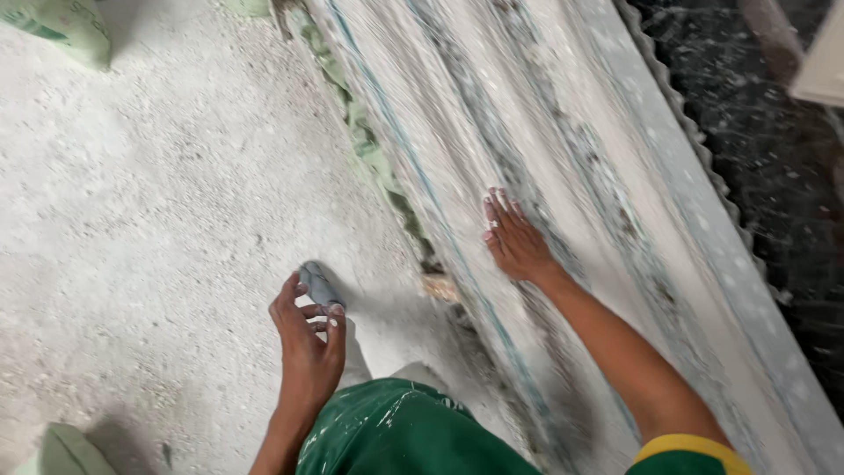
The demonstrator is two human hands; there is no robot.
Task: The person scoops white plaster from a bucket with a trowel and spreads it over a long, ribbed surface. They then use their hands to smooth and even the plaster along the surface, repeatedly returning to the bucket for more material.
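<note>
On the corrugated sheet (563,158), the right hand (514,242) lies flat, fingers spread.

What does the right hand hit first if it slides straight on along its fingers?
Probably nothing soon: the right hand lies flat on the dusty grey-white corrugated sheet, fingers pointing up its ridges. The way looks free along the sheet to the picture's top edge.
</note>
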